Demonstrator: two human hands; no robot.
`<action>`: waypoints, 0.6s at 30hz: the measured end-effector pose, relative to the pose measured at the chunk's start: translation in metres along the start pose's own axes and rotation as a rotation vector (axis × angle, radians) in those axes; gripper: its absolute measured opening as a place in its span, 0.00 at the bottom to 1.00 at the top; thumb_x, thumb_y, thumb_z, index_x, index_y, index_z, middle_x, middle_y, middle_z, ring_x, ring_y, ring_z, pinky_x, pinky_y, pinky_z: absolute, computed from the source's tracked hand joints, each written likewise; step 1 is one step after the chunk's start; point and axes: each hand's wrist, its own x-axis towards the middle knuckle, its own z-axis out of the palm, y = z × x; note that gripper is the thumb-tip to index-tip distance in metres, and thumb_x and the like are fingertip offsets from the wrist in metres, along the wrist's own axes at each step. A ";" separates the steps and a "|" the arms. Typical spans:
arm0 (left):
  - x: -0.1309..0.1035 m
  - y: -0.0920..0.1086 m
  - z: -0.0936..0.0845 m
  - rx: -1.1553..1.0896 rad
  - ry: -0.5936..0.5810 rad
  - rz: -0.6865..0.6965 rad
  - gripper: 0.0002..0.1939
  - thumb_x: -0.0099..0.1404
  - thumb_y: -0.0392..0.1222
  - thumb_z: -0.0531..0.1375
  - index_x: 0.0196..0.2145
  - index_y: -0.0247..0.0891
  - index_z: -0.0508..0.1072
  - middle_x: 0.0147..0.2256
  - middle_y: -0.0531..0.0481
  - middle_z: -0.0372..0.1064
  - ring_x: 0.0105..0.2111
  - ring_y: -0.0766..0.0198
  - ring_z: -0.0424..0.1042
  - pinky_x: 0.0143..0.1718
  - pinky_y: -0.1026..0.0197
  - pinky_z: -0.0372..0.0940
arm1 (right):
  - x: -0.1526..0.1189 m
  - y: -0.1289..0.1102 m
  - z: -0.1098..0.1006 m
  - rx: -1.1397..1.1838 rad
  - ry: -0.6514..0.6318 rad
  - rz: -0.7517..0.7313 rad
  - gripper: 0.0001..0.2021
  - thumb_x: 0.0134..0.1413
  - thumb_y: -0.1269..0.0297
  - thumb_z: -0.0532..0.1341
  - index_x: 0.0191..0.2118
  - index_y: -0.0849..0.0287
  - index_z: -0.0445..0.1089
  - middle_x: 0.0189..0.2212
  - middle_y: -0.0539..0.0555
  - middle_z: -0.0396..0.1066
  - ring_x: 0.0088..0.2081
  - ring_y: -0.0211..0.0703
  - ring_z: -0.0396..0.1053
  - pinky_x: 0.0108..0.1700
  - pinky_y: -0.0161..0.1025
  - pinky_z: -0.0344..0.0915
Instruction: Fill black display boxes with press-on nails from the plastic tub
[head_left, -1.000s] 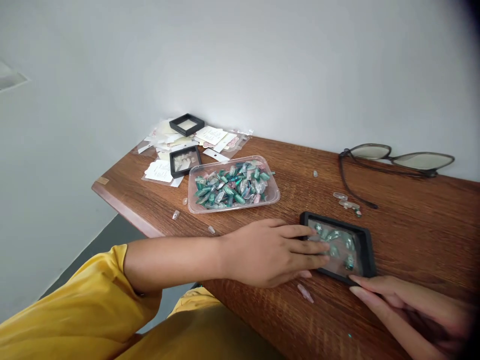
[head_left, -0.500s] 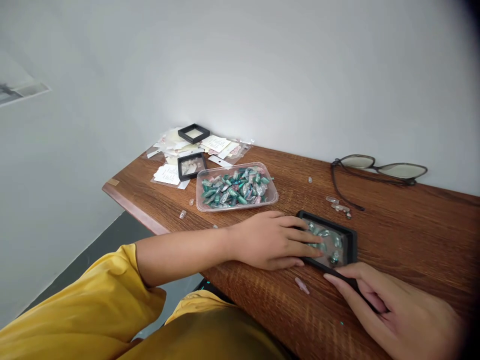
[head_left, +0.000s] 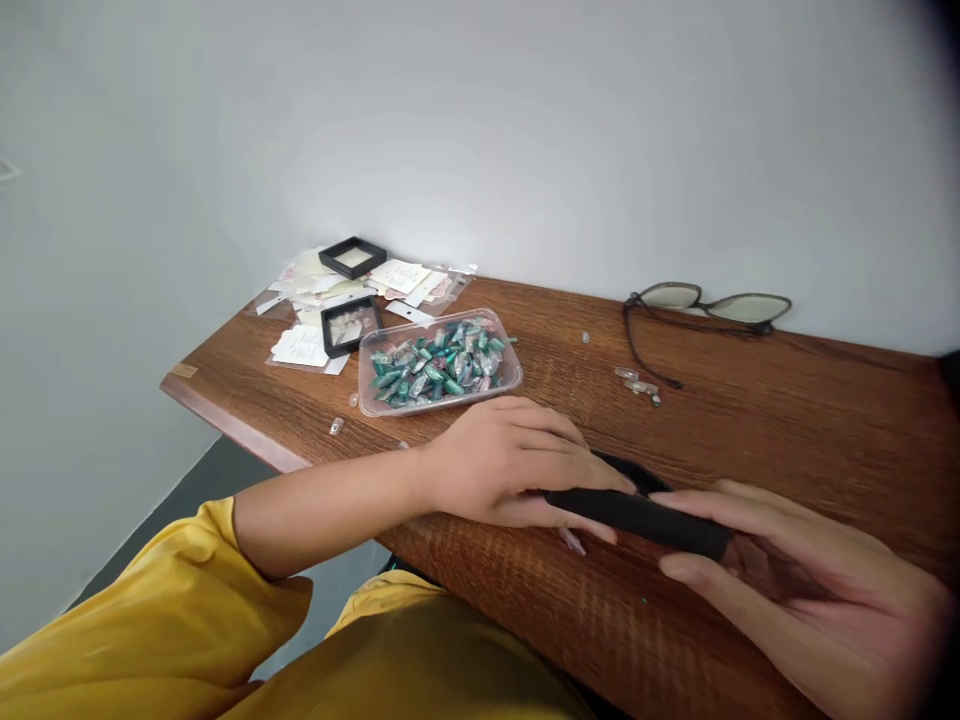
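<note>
Both hands grip a black display case (head_left: 637,513) tilted on edge at the near side of the wooden bench (head_left: 787,430). The left hand (head_left: 510,465) lies over its left end, fingers closed on it, while the right hand (head_left: 810,590) clamps its right end. A clear tub of green stones (head_left: 439,362) sits far left.

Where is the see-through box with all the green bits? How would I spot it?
Start at the wooden table and look toward its far left corner. Just beyond the left hand sits the clear plastic tray. Unlike the small black frames beside it, it is transparent and heaped with green pieces.
</note>
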 end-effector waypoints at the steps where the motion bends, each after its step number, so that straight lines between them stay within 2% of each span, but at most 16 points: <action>1: 0.001 0.001 0.001 -0.048 0.022 -0.007 0.17 0.77 0.50 0.67 0.52 0.33 0.81 0.46 0.51 0.87 0.46 0.63 0.83 0.50 0.61 0.77 | 0.004 -0.005 -0.001 -0.012 -0.016 -0.051 0.11 0.69 0.51 0.71 0.53 0.39 0.80 0.34 0.46 0.78 0.30 0.40 0.74 0.27 0.36 0.68; 3: 0.004 0.003 0.002 -0.131 0.054 -0.028 0.18 0.73 0.48 0.71 0.51 0.31 0.80 0.46 0.47 0.87 0.44 0.62 0.83 0.50 0.61 0.78 | 0.012 -0.014 -0.002 -0.008 -0.030 -0.103 0.12 0.74 0.54 0.68 0.59 0.37 0.77 0.31 0.45 0.75 0.27 0.38 0.71 0.25 0.35 0.65; 5: 0.006 0.005 0.003 -0.181 0.076 -0.049 0.17 0.71 0.45 0.72 0.49 0.30 0.81 0.45 0.45 0.87 0.43 0.61 0.84 0.50 0.61 0.79 | 0.016 -0.021 -0.003 -0.004 -0.031 -0.123 0.11 0.75 0.55 0.66 0.59 0.39 0.76 0.30 0.45 0.73 0.27 0.38 0.71 0.26 0.35 0.65; 8: 0.008 0.009 0.004 -0.222 0.101 -0.081 0.13 0.71 0.41 0.72 0.49 0.32 0.80 0.44 0.46 0.87 0.42 0.63 0.84 0.49 0.62 0.80 | 0.017 -0.025 -0.002 -0.018 -0.033 -0.095 0.08 0.75 0.52 0.66 0.54 0.41 0.78 0.31 0.46 0.75 0.27 0.38 0.72 0.26 0.36 0.65; 11: 0.010 0.012 0.004 -0.229 0.108 -0.099 0.12 0.72 0.43 0.71 0.48 0.33 0.80 0.44 0.46 0.87 0.42 0.64 0.85 0.49 0.63 0.81 | 0.013 -0.025 -0.002 -0.003 -0.024 -0.070 0.08 0.73 0.51 0.67 0.53 0.40 0.80 0.32 0.47 0.77 0.26 0.39 0.73 0.25 0.37 0.66; 14: 0.010 0.013 0.004 -0.229 0.131 -0.099 0.13 0.71 0.43 0.72 0.48 0.33 0.80 0.42 0.47 0.87 0.42 0.64 0.85 0.48 0.64 0.81 | 0.010 -0.023 -0.001 0.007 0.001 -0.043 0.10 0.71 0.50 0.68 0.54 0.38 0.81 0.35 0.50 0.79 0.29 0.43 0.75 0.26 0.39 0.69; 18: 0.007 0.012 0.001 -0.237 0.098 -0.118 0.10 0.76 0.42 0.67 0.51 0.35 0.80 0.47 0.46 0.87 0.48 0.62 0.85 0.55 0.62 0.79 | 0.009 -0.024 0.000 0.036 0.028 -0.020 0.11 0.71 0.52 0.69 0.55 0.36 0.80 0.33 0.49 0.78 0.28 0.42 0.75 0.26 0.38 0.68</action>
